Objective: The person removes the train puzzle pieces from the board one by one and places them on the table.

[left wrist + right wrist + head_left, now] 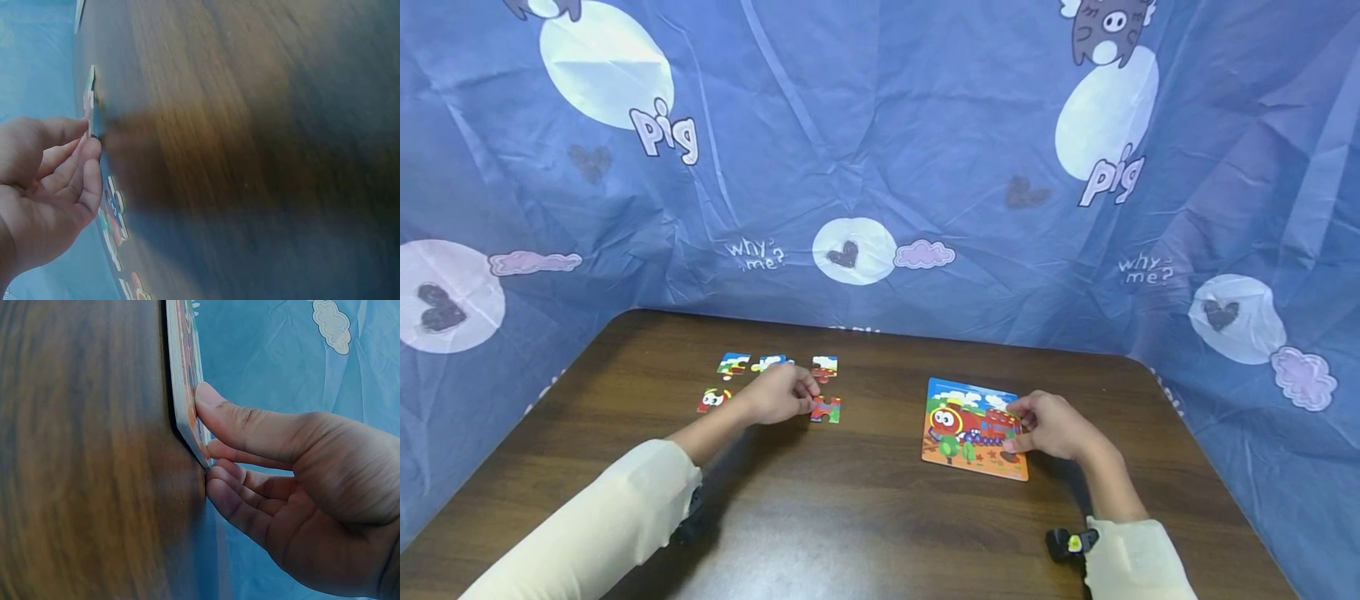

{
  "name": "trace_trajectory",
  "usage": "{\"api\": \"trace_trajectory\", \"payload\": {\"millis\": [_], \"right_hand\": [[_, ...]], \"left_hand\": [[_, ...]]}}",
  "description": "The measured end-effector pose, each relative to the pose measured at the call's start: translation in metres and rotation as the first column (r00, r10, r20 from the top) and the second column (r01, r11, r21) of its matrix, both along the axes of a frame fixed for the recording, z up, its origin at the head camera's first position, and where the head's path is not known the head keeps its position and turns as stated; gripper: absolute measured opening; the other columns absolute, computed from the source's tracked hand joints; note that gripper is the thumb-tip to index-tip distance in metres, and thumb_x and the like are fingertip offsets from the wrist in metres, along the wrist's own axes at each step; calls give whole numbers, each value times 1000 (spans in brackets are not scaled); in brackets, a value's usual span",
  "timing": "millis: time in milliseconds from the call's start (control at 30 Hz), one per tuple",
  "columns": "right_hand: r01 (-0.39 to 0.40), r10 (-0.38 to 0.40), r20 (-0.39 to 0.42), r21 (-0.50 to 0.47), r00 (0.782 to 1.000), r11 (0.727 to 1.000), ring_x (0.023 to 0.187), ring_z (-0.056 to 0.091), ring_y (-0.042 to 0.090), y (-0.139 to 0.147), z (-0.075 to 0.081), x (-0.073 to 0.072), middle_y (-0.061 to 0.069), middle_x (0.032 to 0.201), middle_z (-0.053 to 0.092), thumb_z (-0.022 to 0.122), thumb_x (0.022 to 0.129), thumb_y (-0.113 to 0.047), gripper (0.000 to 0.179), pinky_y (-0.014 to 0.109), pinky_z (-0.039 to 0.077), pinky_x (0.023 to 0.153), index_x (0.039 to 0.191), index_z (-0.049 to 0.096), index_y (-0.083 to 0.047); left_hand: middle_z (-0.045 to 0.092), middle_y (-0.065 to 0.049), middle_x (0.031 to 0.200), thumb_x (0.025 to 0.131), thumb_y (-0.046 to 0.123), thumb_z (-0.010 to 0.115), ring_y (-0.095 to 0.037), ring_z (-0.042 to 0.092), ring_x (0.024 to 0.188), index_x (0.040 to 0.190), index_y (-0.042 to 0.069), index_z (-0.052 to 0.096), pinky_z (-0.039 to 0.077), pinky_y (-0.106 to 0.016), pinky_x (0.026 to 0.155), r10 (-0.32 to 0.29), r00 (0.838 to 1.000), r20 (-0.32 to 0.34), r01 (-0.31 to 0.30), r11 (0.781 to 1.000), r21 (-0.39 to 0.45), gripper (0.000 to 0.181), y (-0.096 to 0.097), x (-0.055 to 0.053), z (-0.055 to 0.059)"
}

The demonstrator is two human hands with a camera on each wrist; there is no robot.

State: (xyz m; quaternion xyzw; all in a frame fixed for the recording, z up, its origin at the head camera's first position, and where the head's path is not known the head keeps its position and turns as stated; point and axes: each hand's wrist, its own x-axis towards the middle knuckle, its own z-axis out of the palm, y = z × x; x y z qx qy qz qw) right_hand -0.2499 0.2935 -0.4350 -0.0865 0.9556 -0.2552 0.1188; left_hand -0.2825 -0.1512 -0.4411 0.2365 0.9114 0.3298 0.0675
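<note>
On the left side of the table, my left hand (784,393) pinches the edge of a red and green jigsaw piece (829,410) between thumb and fingers. In the left wrist view the fingertips meet on that thin piece, close over the wood. Farther right lies a square puzzle board (973,429) with a red cartoon train, green trees and blue sky. My right hand (1054,425) grips the board's right edge. In the right wrist view its thumb presses the picture side of the board (181,381), while the other fingers curl at the corner.
Several loose jigsaw pieces lie around my left hand: a blue and green piece (733,363), a cloud piece (769,362), one with an eye (713,400) and a blue and red piece (824,367). A blue cloth (865,167) hangs behind the brown table (850,517).
</note>
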Motion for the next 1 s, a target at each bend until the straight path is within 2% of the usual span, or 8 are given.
{"api": "trace_trajectory", "payload": {"millis": [133, 300, 500, 633, 767, 900, 1000], "right_hand": [[11, -11, 4, 0, 1000, 1000, 96, 57, 25, 0, -1, 0, 10, 106, 63, 94, 74, -20, 64, 46, 51, 87, 126, 67, 5], [11, -11, 6, -2, 1000, 1000, 98, 57, 25, -1, 0, 1, 11, 108, 63, 93, 74, -20, 64, 47, 51, 87, 127, 67, 4], [2, -2, -2, -1, 1000, 1000, 97, 57, 25, -1, 0, 0, 11, 107, 62, 94, 73, -20, 64, 46, 51, 87, 126, 67, 4], [-1, 1, -1, 6, 1000, 1000, 97, 57, 25, 0, 0, -1, 10, 107, 63, 94, 74, -21, 65, 46, 51, 87, 127, 67, 4], [15, -15, 8, 6, 1000, 1000, 98, 58, 25, -1, -1, -1, 10, 108, 63, 93, 74, -21, 64, 47, 51, 88, 127, 67, 3], [32, -32, 17, 4, 999, 999, 99, 58, 25, -1, -2, -1, 9, 108, 63, 93, 75, -20, 63, 46, 51, 89, 127, 67, 3], [24, -24, 14, 7, 1000, 1000, 98, 58, 25, -1, -2, -1, 10, 107, 63, 93, 75, -20, 63, 47, 51, 89, 127, 67, 4]], "left_hand": [[71, -1, 77, 84, -5, 72, -9, 63, 71, 91, -1, 70, 51, -29, 73, -8, 1000, 4, 8, 1000, 18, 8, -1, 1, 0], [71, -3, 80, 85, -4, 72, -11, 65, 74, 95, -3, 71, 52, -29, 75, 12, 999, 36, -15, 997, 74, 11, -1, 2, 2], [70, -8, 83, 87, -5, 70, -13, 66, 76, 96, -5, 69, 51, -26, 69, -12, 997, 72, 0, 987, 162, 10, 11, 1, 3], [71, -4, 81, 87, -4, 71, -9, 65, 73, 97, -3, 70, 51, -26, 68, -27, 997, 70, 15, 987, 161, 10, 30, 2, 7], [70, 1, 80, 88, 0, 74, -8, 63, 73, 96, 0, 71, 51, -26, 70, -48, 996, 76, 36, 988, 151, 8, 56, 4, 7], [68, 4, 79, 88, 4, 77, -7, 62, 74, 95, 4, 72, 52, -26, 75, -87, 994, 59, 79, 988, 136, 8, 87, 8, 6], [68, 5, 79, 88, 5, 78, -8, 63, 75, 95, 5, 73, 53, -26, 76, -137, 990, 32, 132, 984, 118, 9, 111, 12, 5]]}}
